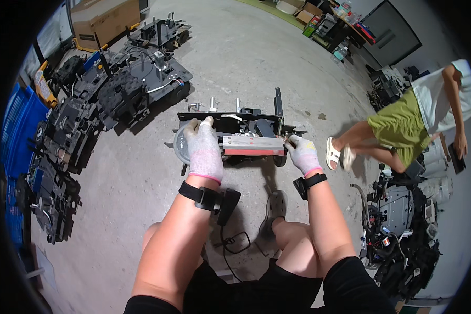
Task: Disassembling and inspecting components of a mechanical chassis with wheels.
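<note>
- You've got the flat black machine chassis with metal posts sticking up (235, 121) sitting on the grey concrete floor (256, 57) right in front of your knees, so it looks like you're mid-teardown on this unit.
- Your left hand (204, 149) in its white knit glove is draped over the round clear plastic part (180, 148) at the chassis's left end, fingers curled down onto it. Can't tell if you're truly gripping or just bracing.
- Your right hand (302, 154) is pinched on the right end of the long silver bar with the red strip along its lower edge (253, 145), which lies across the chassis front.
- My guess: you're working that bar loose. Next move probably needs a steady hold on the left side while the right end lifts evenly, so it doesn't jam.
- More stripped black chassis units (115, 94) are lined up to your left, and another person in green shorts (403, 125) is bending over on your right, well clear of you.
</note>
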The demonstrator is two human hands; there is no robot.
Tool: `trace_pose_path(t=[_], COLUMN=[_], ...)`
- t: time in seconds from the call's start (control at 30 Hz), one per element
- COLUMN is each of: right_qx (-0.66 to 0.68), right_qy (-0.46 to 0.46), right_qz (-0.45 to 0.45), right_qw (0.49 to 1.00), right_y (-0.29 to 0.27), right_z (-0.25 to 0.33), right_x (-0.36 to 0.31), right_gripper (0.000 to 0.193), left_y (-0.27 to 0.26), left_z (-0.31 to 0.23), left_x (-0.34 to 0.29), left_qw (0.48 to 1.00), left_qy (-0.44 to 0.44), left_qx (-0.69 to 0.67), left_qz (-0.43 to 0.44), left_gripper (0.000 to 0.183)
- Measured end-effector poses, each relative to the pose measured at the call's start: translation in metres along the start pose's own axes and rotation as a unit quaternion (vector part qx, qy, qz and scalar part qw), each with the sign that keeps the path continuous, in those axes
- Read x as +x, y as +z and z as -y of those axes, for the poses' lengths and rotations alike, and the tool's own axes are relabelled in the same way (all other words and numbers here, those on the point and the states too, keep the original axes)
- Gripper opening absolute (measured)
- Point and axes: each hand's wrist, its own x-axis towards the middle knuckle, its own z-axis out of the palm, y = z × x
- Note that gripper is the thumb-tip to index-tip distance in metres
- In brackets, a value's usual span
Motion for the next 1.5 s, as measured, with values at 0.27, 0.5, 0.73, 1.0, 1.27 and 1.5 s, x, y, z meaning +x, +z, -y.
trace_pose_path(t=[0.27,0.5,0.73,1.0,1.27,1.5], right_qx=[0.056,0.149,0.092,0.07,-0.037,0.034], right_qy=[-0.081,0.019,0.07,0.105,0.076,-0.066], right_qz=[-0.061,-0.043,-0.041,-0.066,-0.043,-0.053], right_qw=[0.993,0.988,0.992,0.99,0.995,0.996], right_y=[0.009,0.013,0.012,0.016,0.01,0.01], right_z=[-0.01,-0.014,0.001,0.016,0.025,-0.031], right_x=[-0.002,0.003,0.005,0.006,0.001,0.0], right_gripper=[0.021,0.021,0.025,0.024,0.022,0.018], left_y=[-0.002,0.006,0.006,0.006,0.012,0.02], left_z=[-0.005,-0.012,-0.01,0.016,0.07,0.056], left_x=[0.0,-0.014,-0.013,0.0,-0.017,-0.024], left_qw=[0.999,0.998,0.998,0.997,0.931,0.906], left_qy=[-0.03,-0.06,-0.052,0.011,0.062,0.117], left_qx=[0.005,0.009,0.023,0.049,0.269,0.322], left_qz=[0.01,0.022,0.022,0.059,0.24,0.25], left_gripper=[0.066,0.063,0.06,0.041,0.032,0.031])
